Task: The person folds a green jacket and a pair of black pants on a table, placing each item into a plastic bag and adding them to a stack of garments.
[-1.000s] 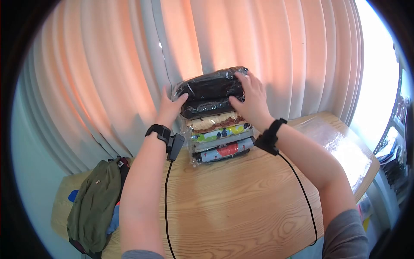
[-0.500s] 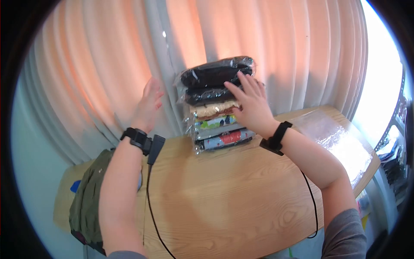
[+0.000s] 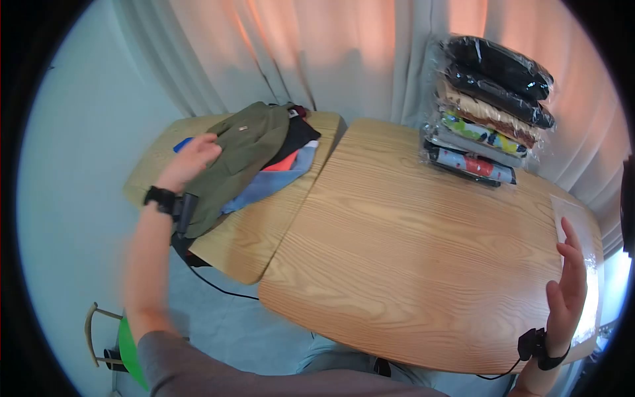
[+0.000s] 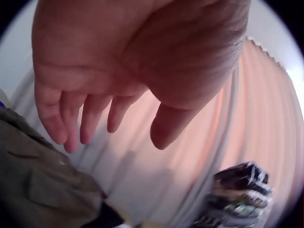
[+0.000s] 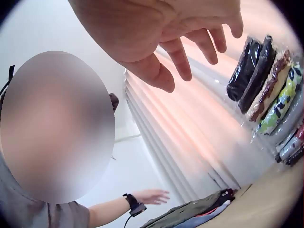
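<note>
My left hand [image 3: 192, 164] hovers over a pile of loose clothes on the left, its fingers loose and holding nothing. Uppermost in that pile is an olive green garment [image 3: 228, 155], with black, red and light blue cloth [image 3: 278, 182] showing from under it. In the left wrist view the fingers [image 4: 71, 118] hang down, slightly bent. My right hand [image 3: 567, 291] is held up over the table's right side, fingers apart and nothing in them. At the back stands a stack of folded clothes in clear plastic bags [image 3: 493, 99], black ones on top, away from both hands.
The wooden table [image 3: 397, 245] has a seam near its left part, where the loose pile lies. Clear plastic bags [image 3: 559, 208] lie at its right edge. Curtains [image 3: 350, 66] hang behind. A green chair [image 3: 129, 351] stands lower left. Cables run from both wrist cameras.
Both hands have left the bagged stack. The left has moved over to the loose clothes, while the right has drawn back to the near right. The head view has turned left.
</note>
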Action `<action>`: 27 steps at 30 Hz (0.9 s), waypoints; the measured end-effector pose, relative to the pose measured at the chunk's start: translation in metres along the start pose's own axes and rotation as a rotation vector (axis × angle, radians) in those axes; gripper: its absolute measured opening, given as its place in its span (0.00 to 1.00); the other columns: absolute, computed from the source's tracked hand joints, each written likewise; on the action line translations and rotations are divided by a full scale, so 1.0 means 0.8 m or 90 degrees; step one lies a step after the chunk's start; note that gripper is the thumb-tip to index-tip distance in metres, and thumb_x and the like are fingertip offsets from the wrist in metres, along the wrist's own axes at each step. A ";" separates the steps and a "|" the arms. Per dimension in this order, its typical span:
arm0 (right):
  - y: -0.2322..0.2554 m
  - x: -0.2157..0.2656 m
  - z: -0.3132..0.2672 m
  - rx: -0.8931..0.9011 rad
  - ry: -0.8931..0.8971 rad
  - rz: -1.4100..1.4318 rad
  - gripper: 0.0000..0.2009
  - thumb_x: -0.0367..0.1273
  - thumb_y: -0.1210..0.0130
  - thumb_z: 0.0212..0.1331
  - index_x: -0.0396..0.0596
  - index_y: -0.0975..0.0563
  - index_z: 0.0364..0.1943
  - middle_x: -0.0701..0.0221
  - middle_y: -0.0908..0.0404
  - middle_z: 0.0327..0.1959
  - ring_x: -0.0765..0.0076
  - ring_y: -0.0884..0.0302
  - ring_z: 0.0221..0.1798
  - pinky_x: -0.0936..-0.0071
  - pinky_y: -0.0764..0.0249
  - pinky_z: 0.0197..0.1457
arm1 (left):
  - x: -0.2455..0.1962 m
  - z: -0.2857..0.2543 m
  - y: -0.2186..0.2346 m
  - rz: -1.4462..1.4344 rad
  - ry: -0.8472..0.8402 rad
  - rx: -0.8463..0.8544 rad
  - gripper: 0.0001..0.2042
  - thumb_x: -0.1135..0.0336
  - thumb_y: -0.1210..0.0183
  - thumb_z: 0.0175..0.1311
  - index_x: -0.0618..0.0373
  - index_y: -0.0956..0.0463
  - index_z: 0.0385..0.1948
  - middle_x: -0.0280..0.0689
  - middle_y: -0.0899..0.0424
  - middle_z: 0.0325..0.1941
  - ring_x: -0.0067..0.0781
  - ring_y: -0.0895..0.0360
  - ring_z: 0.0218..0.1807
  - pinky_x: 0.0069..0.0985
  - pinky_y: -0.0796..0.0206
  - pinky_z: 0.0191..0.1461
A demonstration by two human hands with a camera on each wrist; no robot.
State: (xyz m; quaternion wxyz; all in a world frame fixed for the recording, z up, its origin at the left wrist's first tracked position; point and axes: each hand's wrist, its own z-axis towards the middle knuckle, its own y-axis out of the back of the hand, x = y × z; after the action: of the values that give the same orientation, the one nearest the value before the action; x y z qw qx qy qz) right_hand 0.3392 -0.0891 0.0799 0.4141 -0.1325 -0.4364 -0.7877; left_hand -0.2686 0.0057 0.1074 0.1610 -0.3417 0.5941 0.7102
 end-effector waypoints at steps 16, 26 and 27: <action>-0.040 0.068 -0.036 0.112 -0.124 0.104 0.16 0.19 0.47 0.44 0.43 0.25 0.40 0.60 0.28 0.56 0.56 0.37 0.65 0.62 0.47 0.69 | 0.047 0.025 -0.120 0.222 -0.299 -0.183 0.09 0.64 0.47 0.60 0.61 0.25 0.32 0.50 0.21 0.32 0.55 0.25 0.39 0.44 0.33 0.41; -0.159 0.083 -0.007 0.326 0.025 0.152 0.25 0.26 0.39 0.48 0.44 0.31 0.55 0.58 0.28 0.55 0.54 0.35 0.63 0.65 0.40 0.66 | -0.080 -0.226 -0.050 0.139 -0.602 0.104 0.12 0.70 0.42 0.52 0.62 0.25 0.38 0.45 0.25 0.28 0.49 0.26 0.32 0.38 0.34 0.35; -0.175 0.081 -0.004 0.362 0.009 0.172 0.30 0.27 0.38 0.48 0.43 0.34 0.59 0.57 0.30 0.58 0.56 0.37 0.65 0.67 0.42 0.67 | -0.078 -0.247 -0.041 0.158 -0.630 0.161 0.14 0.69 0.42 0.50 0.60 0.24 0.40 0.41 0.25 0.28 0.45 0.25 0.31 0.37 0.33 0.34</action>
State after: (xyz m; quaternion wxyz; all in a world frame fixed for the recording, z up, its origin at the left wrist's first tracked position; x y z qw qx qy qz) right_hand 0.1918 -0.0874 0.0339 0.5386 -0.0626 -0.6146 -0.5730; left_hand -0.1449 -0.1635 0.1136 0.3769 0.1294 0.5642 0.7231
